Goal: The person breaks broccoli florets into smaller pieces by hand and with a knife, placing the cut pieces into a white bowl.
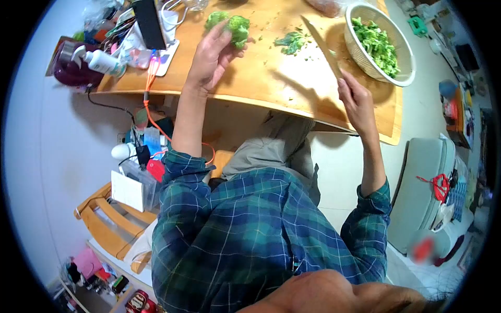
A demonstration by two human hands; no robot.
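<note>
Over the left part of the wooden table (pixel 245 78), my left hand (pixel 214 55) has its fingers round a piece of green leafy vegetable (pixel 239 30). My right hand (pixel 357 99) grips the handle of a long knife (pixel 322 46), whose blade points away from me and to the left. A small heap of cut greens (pixel 293 43) lies on the table left of the blade, with little green bits scattered around. To the right of the knife stands a white basket (pixel 408 58) holding chopped greens (pixel 377 47).
At the table's left side are a black-screened device (pixel 149 25), a white bottle (pixel 103 62), a dark purple appliance (pixel 68 65) and orange cables (pixel 150 78). A clear bag (pixel 329 6) lies at the far edge. A pale green seat (pixel 425 182) is on the right.
</note>
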